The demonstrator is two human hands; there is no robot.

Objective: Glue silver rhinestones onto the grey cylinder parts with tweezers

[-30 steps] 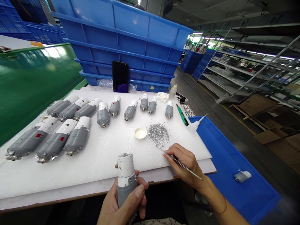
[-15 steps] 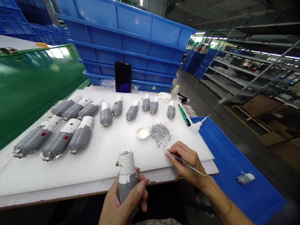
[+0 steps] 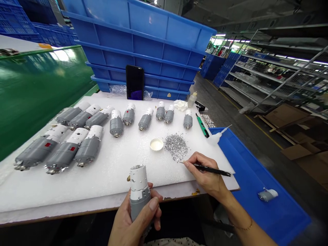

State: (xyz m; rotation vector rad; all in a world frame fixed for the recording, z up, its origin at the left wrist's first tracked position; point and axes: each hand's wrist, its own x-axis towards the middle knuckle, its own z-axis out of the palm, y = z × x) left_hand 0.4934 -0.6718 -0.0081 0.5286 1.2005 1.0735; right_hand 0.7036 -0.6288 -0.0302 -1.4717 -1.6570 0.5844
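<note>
My left hand (image 3: 137, 215) is wrapped round the grey lower part of a white-and-grey cylindrical model (image 3: 138, 181), held upright at the near edge of the foam sheet (image 3: 112, 181). Between the fingertips of my right hand (image 3: 205, 174) are dark tweezers (image 3: 212, 169), their tips at the near edge of a heap of tiny silver pieces (image 3: 176, 147). A small round dish (image 3: 156, 145) with something cream-coloured in it stands left of the heap. Several similar models lie or stand farther back, among them a large grey one (image 3: 88, 147).
Stacked blue crates (image 3: 143, 44) rise behind the foam, with a phone (image 3: 135, 83) leaning on them. To the right are a green utility knife (image 3: 202, 125), a dropper bottle (image 3: 192, 99), a white nozzle bottle (image 3: 215, 137) and a blue tray (image 3: 256, 177) with one model (image 3: 268, 194) inside.
My right hand has turned, so the tweezers now point out sideways to the right instead of slanting down along the wrist. The tips stay near the heap. My left hand holds the model as before.
</note>
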